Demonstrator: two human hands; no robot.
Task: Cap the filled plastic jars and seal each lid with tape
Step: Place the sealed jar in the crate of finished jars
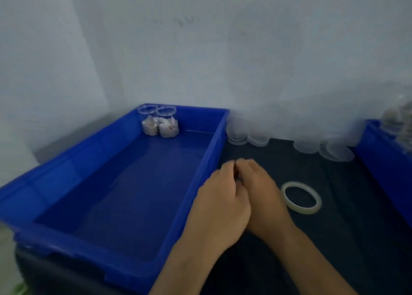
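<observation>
Two jars [159, 122] stand touching in the far corner of a blue bin [95, 172], filled part-way with pale stuff, no lids on. Clear lids [289, 142] lie in small stacks along the wall on the dark worktop [334, 239]. A tape roll [301, 197] lies flat just right of the hands. The left hand [219, 205] and right hand [260, 196] are pressed together, fingertips meeting; whether they pinch anything I cannot tell. A second bin [383, 161] is at right.

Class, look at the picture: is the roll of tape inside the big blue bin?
No, the tape roll lies flat on the dark table, right of the hands and outside the blue bin.
</observation>
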